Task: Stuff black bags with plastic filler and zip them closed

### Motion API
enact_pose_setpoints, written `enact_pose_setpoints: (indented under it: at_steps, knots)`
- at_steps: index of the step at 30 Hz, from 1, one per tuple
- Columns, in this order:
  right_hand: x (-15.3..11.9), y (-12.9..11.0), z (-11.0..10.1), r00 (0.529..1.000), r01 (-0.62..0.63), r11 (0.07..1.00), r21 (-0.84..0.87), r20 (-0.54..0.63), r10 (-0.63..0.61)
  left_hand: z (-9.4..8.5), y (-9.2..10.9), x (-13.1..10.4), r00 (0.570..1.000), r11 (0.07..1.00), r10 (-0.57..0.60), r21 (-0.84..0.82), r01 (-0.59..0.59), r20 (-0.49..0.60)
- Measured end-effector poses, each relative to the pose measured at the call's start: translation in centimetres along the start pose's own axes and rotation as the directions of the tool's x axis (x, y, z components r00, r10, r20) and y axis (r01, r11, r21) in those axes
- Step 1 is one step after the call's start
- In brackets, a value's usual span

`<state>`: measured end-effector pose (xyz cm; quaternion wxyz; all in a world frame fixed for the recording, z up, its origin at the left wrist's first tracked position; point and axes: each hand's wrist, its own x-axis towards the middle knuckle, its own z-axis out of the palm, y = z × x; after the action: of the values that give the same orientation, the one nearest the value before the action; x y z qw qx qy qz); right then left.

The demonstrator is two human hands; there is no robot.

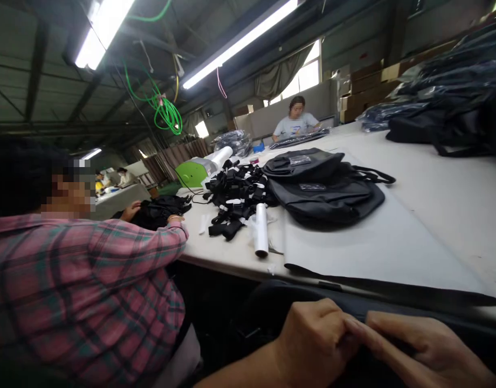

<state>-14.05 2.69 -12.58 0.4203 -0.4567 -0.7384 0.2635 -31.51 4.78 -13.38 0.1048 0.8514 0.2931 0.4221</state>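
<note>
On your far left sits a person in a pink checked shirt (82,285), with both hands on a black bag (161,210) at the edge of the tabletop (454,199). Next to that bag lies a big pile of black straps (235,196). Behind the pile you see a green machine (191,172). A white roll (261,229) lies just in front of the straps.

Further right, two black backpacks (324,188) lie stacked on a wide grey sheet (373,242). Far back, another person in a grey shirt (294,125) sits at the tabletop.

Down low, close to you, your left hand (316,339) is curled up, and its fingers (332,323) are pressed together, pinching the dark fabric (272,302) in your lap. That fabric lies below the near edge of the tabletop, right under your hands. Your right hand (421,345) touches your left hand. Its fingers (377,331) lie flat and close together on the same fabric, and the tips meet your left fingers.

At the far right, more dark bags in clear wrap (446,91) are heaped at the back of the tabletop.
</note>
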Motion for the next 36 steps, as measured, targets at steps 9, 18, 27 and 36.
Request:
enact_pose_setpoints:
  at_steps: [9, 18, 27, 36]
  knots:
    - [0.8, 1.4, -7.4, 0.972, 0.105, 0.969, -0.223, 0.231, -0.052, -2.1, 1.0, 2.4, 0.986, 0.948, -0.151, -0.271, 0.165, 0.071]
    - [-0.7, 1.5, -6.0, 0.972, 0.042, 0.937, -0.346, 0.231, 0.041, -1.0, 2.4, 3.2, 0.977, 0.983, -0.166, -0.058, 0.175, 0.13]
    - [-1.8, 0.6, -5.2, 0.984, 0.173, 0.896, -0.408, 0.103, -0.143, -3.2, 3.8, 2.2, 0.997, 0.996, -0.055, 0.076, 0.051, 0.053]
    - [-1.0, -0.2, -4.8, 0.986, 0.168, 0.894, -0.415, 0.053, -0.161, -8.4, 3.3, -1.7, 0.925, 0.9, -0.367, 0.212, 0.38, -0.1]
